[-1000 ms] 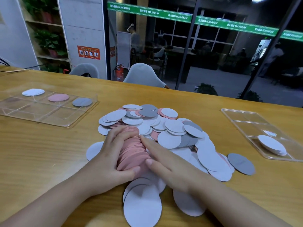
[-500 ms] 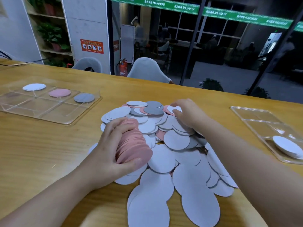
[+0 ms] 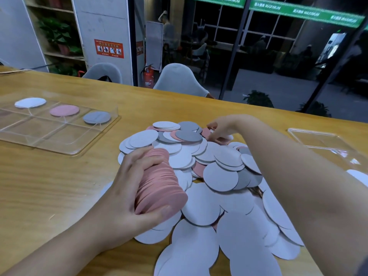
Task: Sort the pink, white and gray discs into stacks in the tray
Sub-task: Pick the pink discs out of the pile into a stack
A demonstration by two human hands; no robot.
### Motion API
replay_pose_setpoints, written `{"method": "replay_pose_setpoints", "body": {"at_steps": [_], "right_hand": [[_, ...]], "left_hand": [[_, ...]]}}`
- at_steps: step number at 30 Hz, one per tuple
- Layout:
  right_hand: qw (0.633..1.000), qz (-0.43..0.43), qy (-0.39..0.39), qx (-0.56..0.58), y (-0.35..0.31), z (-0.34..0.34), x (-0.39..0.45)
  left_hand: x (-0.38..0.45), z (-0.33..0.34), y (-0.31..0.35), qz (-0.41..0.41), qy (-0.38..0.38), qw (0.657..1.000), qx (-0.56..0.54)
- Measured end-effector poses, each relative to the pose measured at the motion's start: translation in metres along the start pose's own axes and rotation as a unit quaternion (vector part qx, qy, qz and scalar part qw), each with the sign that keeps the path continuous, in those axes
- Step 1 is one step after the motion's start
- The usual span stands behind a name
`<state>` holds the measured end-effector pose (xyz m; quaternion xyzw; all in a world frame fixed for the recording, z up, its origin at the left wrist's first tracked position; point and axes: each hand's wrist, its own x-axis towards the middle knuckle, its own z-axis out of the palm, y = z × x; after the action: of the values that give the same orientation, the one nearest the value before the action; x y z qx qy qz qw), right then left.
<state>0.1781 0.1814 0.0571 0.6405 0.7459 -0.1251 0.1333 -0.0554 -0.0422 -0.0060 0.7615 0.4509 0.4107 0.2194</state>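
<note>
The left hand clasps a thick pink stack at lower centre, gathering 1 colour. The right hand pinches a pink disc at the pile's far edge. The tray waits upper left.

Two clear trays sat on the bench: the divided tray at the left edge, another tray at the right edge. The divided tray held three discs: one white disc, one pink disc, one gray disc. The loose pile was too overlapped to count; two hands and two chairs were in view.
</note>
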Motion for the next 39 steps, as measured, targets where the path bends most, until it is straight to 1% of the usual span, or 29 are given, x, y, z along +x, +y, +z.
{"method": "replay_pose_setpoints", "body": {"at_steps": [3, 7, 11, 13, 18, 21, 24, 29, 32, 36, 39], "right_hand": [[0.999, -0.005, 0.017, -0.032, 0.006, 0.0, 0.0], [0.998, -0.018, 0.062, 0.008, 0.01, 0.003, -0.003], [0.993, -0.032, 0.114, 0.007, 0.011, 0.009, -0.007], [0.989, -0.048, 0.14, 0.032, 0.013, 0.011, -0.009], [0.964, -0.091, 0.224, 0.107, 0.019, 0.011, -0.018], [0.942, -0.114, 0.272, 0.163, 0.019, 0.011, -0.027], [0.92, -0.144, 0.309, 0.193, 0.014, 0.014, -0.04], [0.899, -0.165, 0.318, 0.253, 0.013, 0.019, -0.055], [0.885, -0.185, 0.301, 0.304, 0.009, 0.018, -0.071], [0.892, -0.22, 0.257, 0.3, 0.001, 0.026, -0.097], [0.886, -0.258, 0.245, 0.297, -0.005, 0.038, -0.117]], "left_hand": [[0.0, 0.0, -0.001, -0.001, -0.002, 1.0, 0.003], [0.0, 0.0, -0.002, 0.001, 0.001, 1.0, 0.008], [0.001, 0.0, -0.003, 0.003, 0.001, 1.0, 0.006], [0.001, 0.0, -0.003, 0.006, 0.002, 1.0, 0.004], [-0.001, 0.001, -0.002, -0.003, 0.0, 1.0, 0.001], [0.0, 0.001, -0.002, -0.002, 0.001, 1.0, 0.0], [0.0, 0.001, -0.002, -0.002, 0.002, 1.0, -0.004], [0.0, 0.001, 0.0, -0.005, 0.001, 1.0, -0.011], [0.0, 0.0, 0.0, -0.003, 0.003, 1.0, -0.014], [-0.001, 0.0, 0.0, -0.008, 0.008, 1.0, -0.014], [-0.002, 0.002, 0.002, -0.014, 0.016, 1.0, -0.02]]}}
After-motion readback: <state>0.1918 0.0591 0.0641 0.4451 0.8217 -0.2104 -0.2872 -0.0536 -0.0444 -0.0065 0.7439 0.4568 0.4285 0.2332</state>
